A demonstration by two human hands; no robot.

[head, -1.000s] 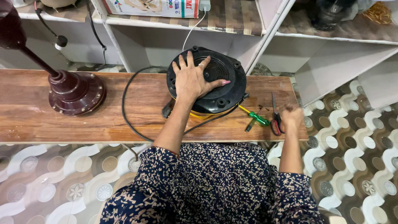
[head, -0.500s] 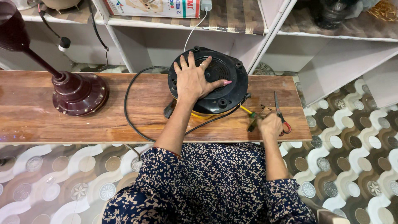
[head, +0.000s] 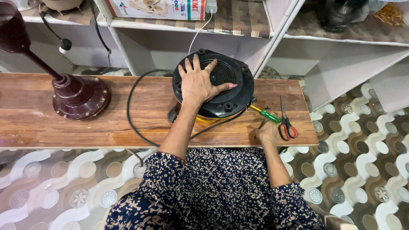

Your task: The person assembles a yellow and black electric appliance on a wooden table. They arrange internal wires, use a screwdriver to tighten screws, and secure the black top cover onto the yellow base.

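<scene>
Pressed flat, fingers spread, the left hand [head: 200,83] is laid palm-down on the round black underside of an appliance [head: 232,91]; nothing is enclosed by it, the housing only being covered and steadied. A yellow band of the appliance body is seen below the black base, at its near side. The appliance is set on the wooden board [head: 42,127], right of the middle and toward the far edge. The right hand [head: 267,133] is placed at the near edge of the board, toward its right end, fingers curled downward onto a small dark tool of which only a tip is seen; whether this tool is actually gripped cannot be told.

Adjacent items, right end of board: one screwdriver [head: 266,114], green handle with yellow shaft, lying slantwise just beyond the right hand, its shaft running in under the appliance; one pair of scissors [head: 285,123], red handles toward the near edge, blades pointed to the far edge, just beside the screwdriver handle.

Further items: one black power cord [head: 130,110], looped across the middle of the board and led back to the appliance; one dark maroon round stand base [head: 81,98] with slanted pole, left part of the board, well apart from both hands. Behind the far edge, white shelving [head: 272,47] is recorded
</scene>
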